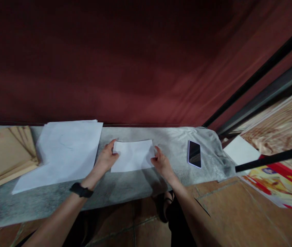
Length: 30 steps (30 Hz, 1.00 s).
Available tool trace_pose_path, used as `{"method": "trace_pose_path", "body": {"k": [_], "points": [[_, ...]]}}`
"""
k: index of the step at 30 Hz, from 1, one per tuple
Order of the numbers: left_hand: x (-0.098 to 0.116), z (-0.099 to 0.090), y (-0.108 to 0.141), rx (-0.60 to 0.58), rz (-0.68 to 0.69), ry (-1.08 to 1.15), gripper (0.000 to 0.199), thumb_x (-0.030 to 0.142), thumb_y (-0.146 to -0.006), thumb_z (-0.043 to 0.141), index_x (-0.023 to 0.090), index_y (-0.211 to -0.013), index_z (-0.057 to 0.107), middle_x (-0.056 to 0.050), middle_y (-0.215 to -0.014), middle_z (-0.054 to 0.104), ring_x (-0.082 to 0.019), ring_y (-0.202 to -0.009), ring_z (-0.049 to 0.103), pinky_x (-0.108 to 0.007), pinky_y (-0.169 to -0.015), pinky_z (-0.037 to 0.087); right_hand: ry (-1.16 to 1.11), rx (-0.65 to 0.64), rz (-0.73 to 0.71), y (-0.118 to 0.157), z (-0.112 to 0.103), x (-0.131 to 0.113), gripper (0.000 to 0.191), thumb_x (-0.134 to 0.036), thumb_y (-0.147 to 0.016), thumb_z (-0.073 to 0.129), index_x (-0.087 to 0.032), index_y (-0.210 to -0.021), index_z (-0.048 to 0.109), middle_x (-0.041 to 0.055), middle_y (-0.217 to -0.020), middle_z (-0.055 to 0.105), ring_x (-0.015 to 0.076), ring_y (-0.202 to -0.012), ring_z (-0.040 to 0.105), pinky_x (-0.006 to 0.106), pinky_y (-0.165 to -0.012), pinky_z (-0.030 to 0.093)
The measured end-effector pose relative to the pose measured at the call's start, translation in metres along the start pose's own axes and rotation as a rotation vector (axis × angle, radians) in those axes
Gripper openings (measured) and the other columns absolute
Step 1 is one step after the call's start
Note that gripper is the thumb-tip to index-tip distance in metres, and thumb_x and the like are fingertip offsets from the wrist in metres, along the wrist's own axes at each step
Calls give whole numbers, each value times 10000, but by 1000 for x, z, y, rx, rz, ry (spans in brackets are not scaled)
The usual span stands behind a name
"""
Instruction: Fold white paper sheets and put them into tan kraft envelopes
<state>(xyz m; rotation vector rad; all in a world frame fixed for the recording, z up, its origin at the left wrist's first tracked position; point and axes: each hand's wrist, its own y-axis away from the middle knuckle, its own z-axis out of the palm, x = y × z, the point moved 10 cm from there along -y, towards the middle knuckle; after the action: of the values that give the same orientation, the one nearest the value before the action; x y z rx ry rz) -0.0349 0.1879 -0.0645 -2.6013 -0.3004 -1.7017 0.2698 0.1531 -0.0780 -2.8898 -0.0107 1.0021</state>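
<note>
A small white rectangular sheet of paper (133, 156) is held at its two short sides, over a grey cloth-covered surface (171, 137). My left hand (107, 158) grips its left edge, thumb on top and fingers behind. At the right edge, my right hand (161, 162) pinches the same sheet between thumb and fingers. Larger white sheets (69, 151) lie in a loose stack left of my left hand, the top one with a faint pen mark.
Brown envelopes (4, 154) are stacked at the far left. A phone with a pale purple edge (194, 154) lies right of my right hand. Beyond the cloth stands a dark red wall (110, 68). Black bars, a white sheet and a colourful box (279, 181) are at the right.
</note>
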Motion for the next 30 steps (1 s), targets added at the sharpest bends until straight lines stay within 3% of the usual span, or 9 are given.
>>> {"method": "trace_pose_path", "body": {"k": [4,9,12,15,19,23,26,30], "points": [[11,0,4,54,145,-268,583,143,-656,664,223,-1234,677,-95,-1175,649,-269,-976,674,-379,-974,505,111,-44,16,0,0,-2,665,-171,-827,507,-149,-1489,454,71,-908,742,254,-822,697,340,-758,537],[15,10,14,32,230,-461,561,119,-720,564,240,-1258,665,-85,-1342,606,-269,-1082,665,-386,-1053,480,135,-85,-14,0,-2,-10,589,-167,-853,503,-180,-1442,508,62,-983,751,230,-861,702,313,-811,525],[22,11,22,40,271,-583,546,128,-788,513,196,-1316,632,-141,-1435,552,-299,-1089,668,-441,-1044,486,234,-56,-34,1,-8,-13,541,-167,-875,516,-169,-1417,534,101,-1063,728,251,-941,685,344,-877,519],[38,15,36,93,365,-702,494,172,-862,483,175,-1338,615,-187,-1476,525,-367,-1232,595,-539,-1085,431,309,21,-61,2,-15,-19,488,-223,-930,528,-146,-1411,542,158,-1147,682,302,-1081,637,420,-967,502],[55,54,66,31,570,-701,489,298,-948,462,160,-1409,550,-175,-1555,463,-348,-1447,409,-543,-1204,290,220,23,-243,6,1,-50,473,-340,-1041,401,-145,-1458,509,171,-1386,589,288,-1313,523,444,-1090,448],[48,100,92,-96,685,-778,579,324,-975,412,99,-1509,412,-187,-1585,420,-299,-1506,326,-523,-1253,197,196,-70,-405,16,36,-82,531,-354,-1085,256,-116,-1533,412,141,-1596,400,234,-1498,322,451,-1207,329],[38,110,97,-106,677,-824,618,284,-969,379,95,-1555,324,-194,-1590,407,-281,-1513,313,-523,-1255,188,235,-96,-447,23,53,-91,534,-349,-1090,251,-129,-1564,359,130,-1615,363,224,-1525,267,487,-1238,260],[35,108,97,-101,678,-823,641,252,-974,335,108,-1590,236,-186,-1606,380,-258,-1525,285,-519,-1259,175,286,-78,-441,26,54,-89,545,-375,-1087,291,-131,-1570,349,133,-1614,358,240,-1529,258,493,-1246,229]]}}
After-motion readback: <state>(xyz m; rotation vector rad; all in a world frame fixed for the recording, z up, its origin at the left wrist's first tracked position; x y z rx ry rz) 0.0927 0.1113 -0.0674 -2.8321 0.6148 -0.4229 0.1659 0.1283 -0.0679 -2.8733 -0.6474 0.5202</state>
